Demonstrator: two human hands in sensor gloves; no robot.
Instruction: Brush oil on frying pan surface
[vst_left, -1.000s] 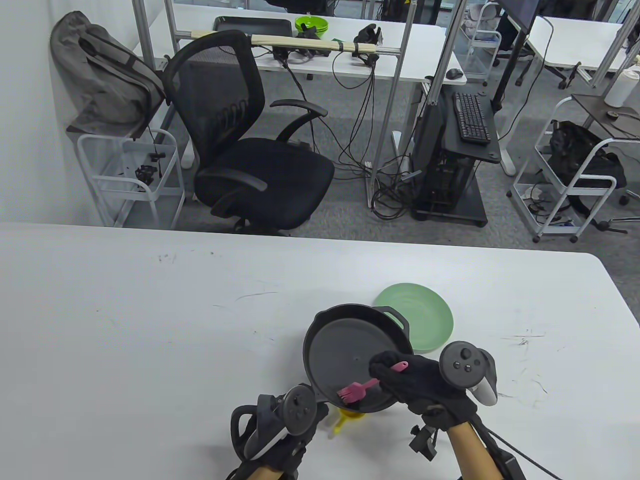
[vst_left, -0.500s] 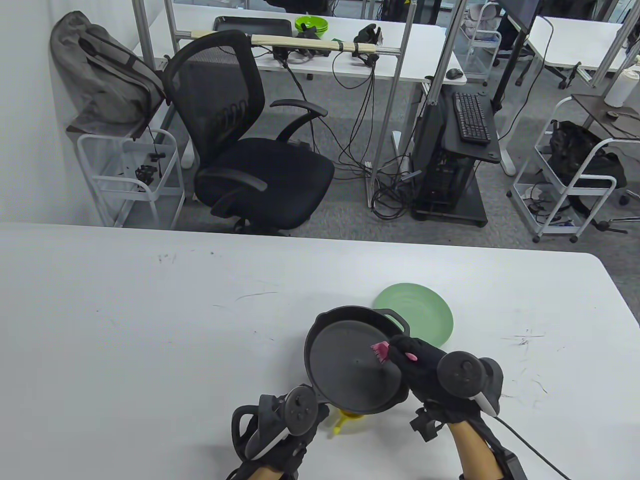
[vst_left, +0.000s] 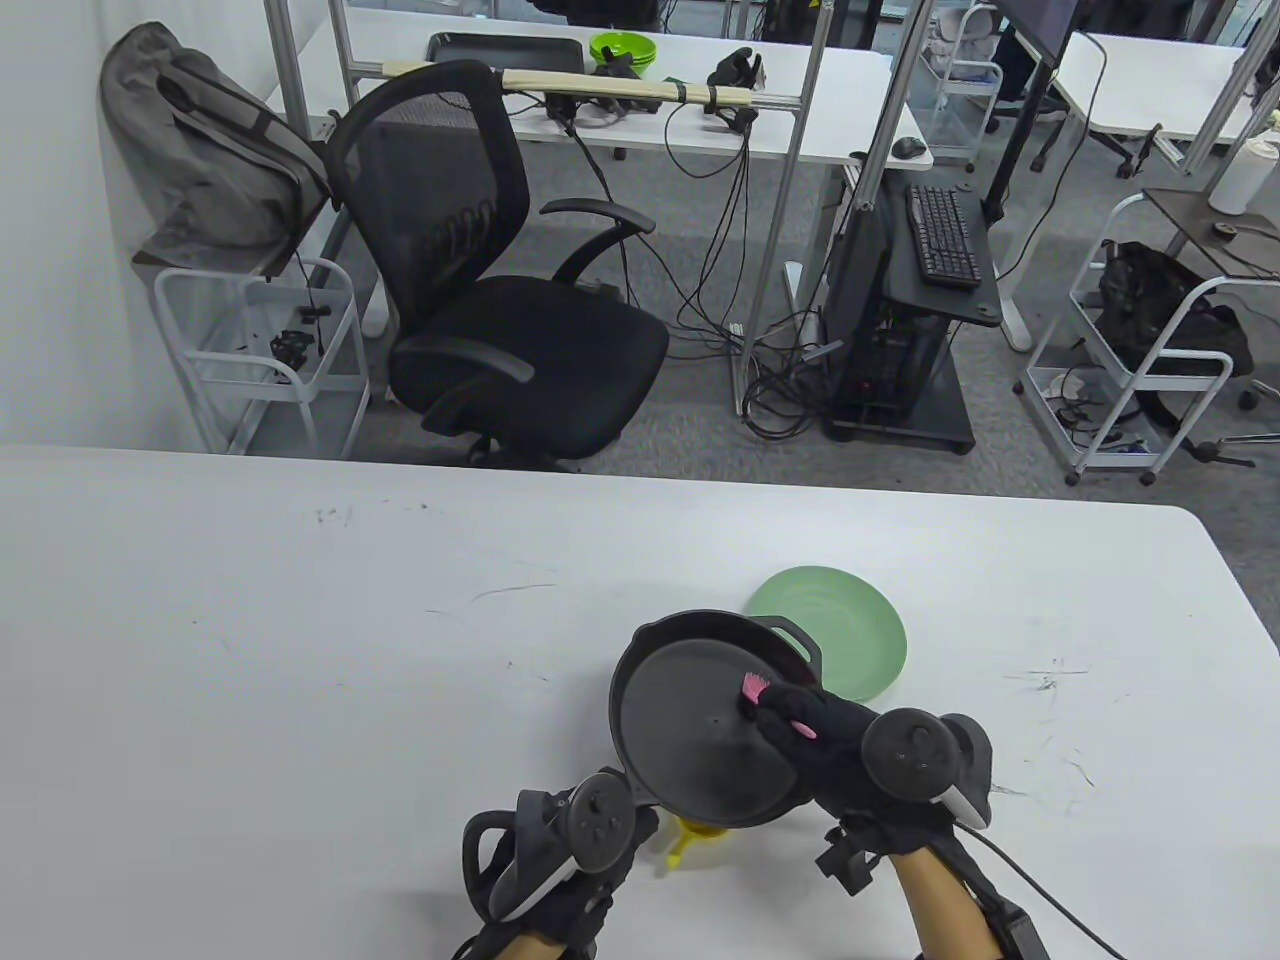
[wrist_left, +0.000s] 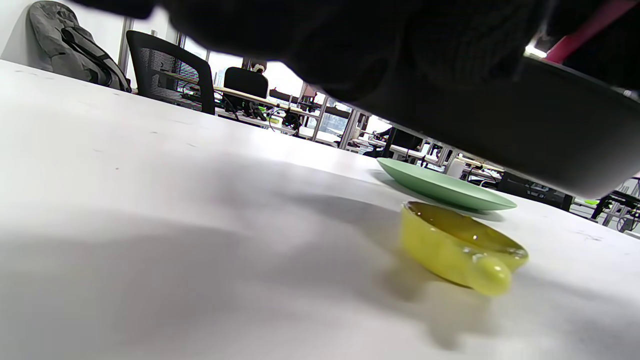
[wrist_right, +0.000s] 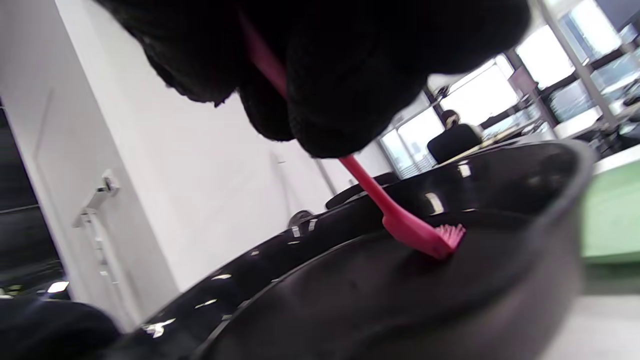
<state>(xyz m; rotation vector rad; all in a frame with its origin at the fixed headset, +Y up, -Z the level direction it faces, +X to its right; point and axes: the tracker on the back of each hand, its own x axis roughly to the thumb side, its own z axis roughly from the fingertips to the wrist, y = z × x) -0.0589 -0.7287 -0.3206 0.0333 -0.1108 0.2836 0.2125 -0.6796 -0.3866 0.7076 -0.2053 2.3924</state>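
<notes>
1. The black frying pan (vst_left: 705, 735) is sitting low in the centre of the table view, raised off the white table (vst_left: 300, 650) and tilted.
2. The right hand (vst_left: 835, 740) is gripping the pink brush (vst_left: 752, 688), fingers closed round its handle, bristles touching the pan's inner surface toward its upper right.
3. The left hand (vst_left: 560, 880) is showing at the bottom edge, just left of the pan; it is probably holding the pan's handle, but its grip is hidden and I cannot tell.
4. A yellow oil dish (wrist_left: 460, 247) is lying under the pan's lower edge.
5. A green plate (vst_left: 850, 640) is resting on the table at the pan's upper right.
</notes>
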